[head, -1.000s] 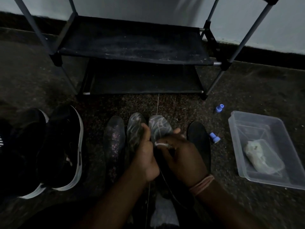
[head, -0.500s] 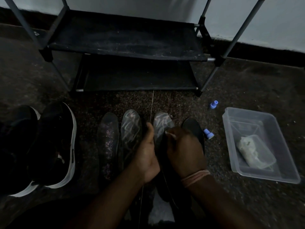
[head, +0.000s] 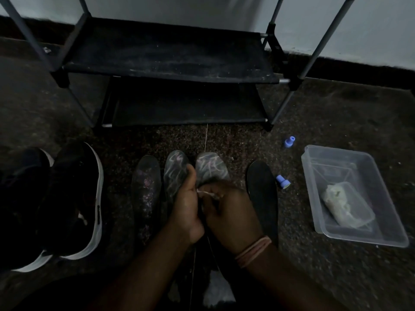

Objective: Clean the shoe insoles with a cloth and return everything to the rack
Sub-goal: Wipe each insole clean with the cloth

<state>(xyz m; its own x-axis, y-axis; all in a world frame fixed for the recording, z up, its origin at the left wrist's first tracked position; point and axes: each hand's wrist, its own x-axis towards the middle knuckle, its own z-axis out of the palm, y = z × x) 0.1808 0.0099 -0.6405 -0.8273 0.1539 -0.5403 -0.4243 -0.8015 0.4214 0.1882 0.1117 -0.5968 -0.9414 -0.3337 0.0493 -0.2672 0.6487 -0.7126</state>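
Insole in work point(head: 210, 168) is the patterned grey one, toe lifted off the floor, heel end hidden under my two hands; it looks thin and bendy, so I judge it light and floppy, best held at the edge mid-length with a thumb on top, not by the toe, which would fold. Left hand point(head: 187, 212) curled tight around the insole's left edge, thumb up along it; right hand point(head: 228, 215) bunched into a fist over a scrap of pale cloth point(head: 205, 193), only a sliver showing, pressed against the insole face. Just left lies its patterned twin point(head: 176, 173), flat on the floor, partly under the left hand; beyond that a speckled dark insole point(head: 146, 187); to the right a plain black one point(head: 261, 189). Two small blue caps point(head: 282, 181) point(head: 289, 142) near it; purpose unclear. Clear plastic tub point(head: 388, 223) farther right, a pale wad point(head: 345, 204) inside. Black shoes with white soles point(head: 76, 205) well off left. Rack point(head: 170, 70) ahead by the wall, both shelves bare; nothing returned yet.
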